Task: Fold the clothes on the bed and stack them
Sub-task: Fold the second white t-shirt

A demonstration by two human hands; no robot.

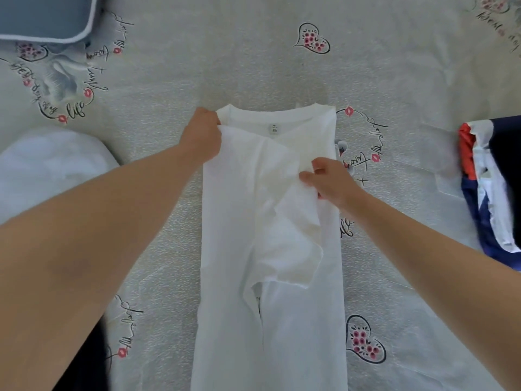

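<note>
1. We see a white shirt (270, 249) lying flat on the bed (169, 66). Its neck points away from us and its long side runs straight toward us.
2. Our left hand (201, 136) is at the far left corner, by the neck. Its fingers curl round the edge of a flap of the shirt and pinch it.
3. Our right hand (328, 180) is lower and more to the right. Its fingers pinch the same flap near the shirt's right edge.
4. The flap lies slanted over the middle of the shirt, between our two hands. We think it is the sleeve, being laid in.
5. The shirt is already narrow, with both sides turned in. It is not folded short yet.
6. For the next fold, we think the near end has to go up to the neck, along the long side. Both hands are up by the neck now, well away from the near end.
7. A white heap (53, 167) sits to our left. Some dark blue, red and white cloth (490, 187) sits to our right. A blue pillow (42, 15) is at the far left corner.
</note>
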